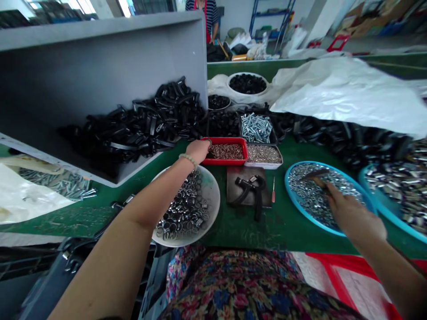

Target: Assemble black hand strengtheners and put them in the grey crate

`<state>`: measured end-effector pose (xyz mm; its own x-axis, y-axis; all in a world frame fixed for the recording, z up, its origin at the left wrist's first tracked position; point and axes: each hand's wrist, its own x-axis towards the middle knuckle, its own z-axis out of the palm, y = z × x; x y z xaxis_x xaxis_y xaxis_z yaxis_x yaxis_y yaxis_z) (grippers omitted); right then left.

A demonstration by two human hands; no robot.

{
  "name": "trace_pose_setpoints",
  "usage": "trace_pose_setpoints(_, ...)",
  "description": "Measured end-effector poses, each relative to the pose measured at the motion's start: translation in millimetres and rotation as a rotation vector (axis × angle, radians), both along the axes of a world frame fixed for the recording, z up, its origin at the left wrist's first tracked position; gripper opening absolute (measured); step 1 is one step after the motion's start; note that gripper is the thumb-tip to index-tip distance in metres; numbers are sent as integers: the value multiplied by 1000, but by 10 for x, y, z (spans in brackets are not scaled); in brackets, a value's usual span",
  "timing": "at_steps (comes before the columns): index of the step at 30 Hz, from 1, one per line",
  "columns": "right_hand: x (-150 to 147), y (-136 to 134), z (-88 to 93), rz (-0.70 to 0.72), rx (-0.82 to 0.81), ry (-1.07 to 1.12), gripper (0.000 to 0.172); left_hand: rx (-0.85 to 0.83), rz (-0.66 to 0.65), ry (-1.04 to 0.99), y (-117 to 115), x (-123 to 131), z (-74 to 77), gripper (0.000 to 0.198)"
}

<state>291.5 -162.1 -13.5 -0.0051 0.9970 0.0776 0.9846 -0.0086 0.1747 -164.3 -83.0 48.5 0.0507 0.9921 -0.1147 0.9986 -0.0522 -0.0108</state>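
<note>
At the left end of a red tray [246, 153] of copper-coloured screws is my left hand [198, 151]. Its fingers are bent around something dark and rounded that I cannot make out. My right hand [348, 213] is wrapped round the wooden handle of a hammer [315, 174], over a blue-rimmed basin [296, 213] of small shiny metal parts. Between the hands, two black plastic parts [250, 189] lie crossed on a dark metal plate [231, 178]. A small screwdriver [273, 191] with a pinkish handle rests beside the plate.
A white bowl [213, 209] of ring clamps stands below my left forearm. The tilted grey crate [133, 58] at left holds black parts. Behind the red tray are silver bolts [256, 127]; a white tray [282, 161] adjoins it. A person [210, 20] stands across the table.
</note>
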Motion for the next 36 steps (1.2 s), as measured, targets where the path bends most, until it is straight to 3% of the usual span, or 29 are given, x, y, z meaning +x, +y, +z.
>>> trace_pose_setpoints(3,-407,-88,62,57,104,-30,50,-108,-31,60,198,79,49,30)
trace_pose_setpoints(7,-1333,-249,112,118,-305,212,56,-178,-101,131,199,213,87,33)
trace_pose_setpoints(10,-1701,-218,92,141,-378,278,46,-205,-170,163,208,200,94,34)
trace_pose_setpoints(12,-1699,-154,64,114,-332,450,31,-199,-206,176,241,154,80,34)
trace_pose_setpoints(14,-1583,-111,34,51,-348,823,23,-187,-239,189,272,98,72,33)
trace_pose_setpoints(17,-1407,-156,7,-91,-479,1529,36,-90,-233,115,220,80,95,28)
trace_pose_setpoints(19,-1368,-247,11,-118,-512,1890,39,63,-179,-153,57,181,109,27)
trace_pose_setpoints(22,-1411,-388,50,-74,-505,2211,31,213,-144,-794,-370,524,51,32)
trace_pose_setpoints(25,-1471,-465,104,-49,-492,2331,31,238,-131,-1222,-793,916,-92,30)
trace_pose_setpoints(28,-1495,-488,143,-22,-491,2341,31,281,-45,-1379,-1012,1131,-203,29)
trace_pose_setpoints(34,-1499,-492,151,-32,-483,2266,31,393,-56,-1187,-1178,1192,-271,29)
trace_pose_setpoints(36,-1471,-468,212,-34,-414,2116,28,329,-70,-1067,-1236,1198,-330,32)
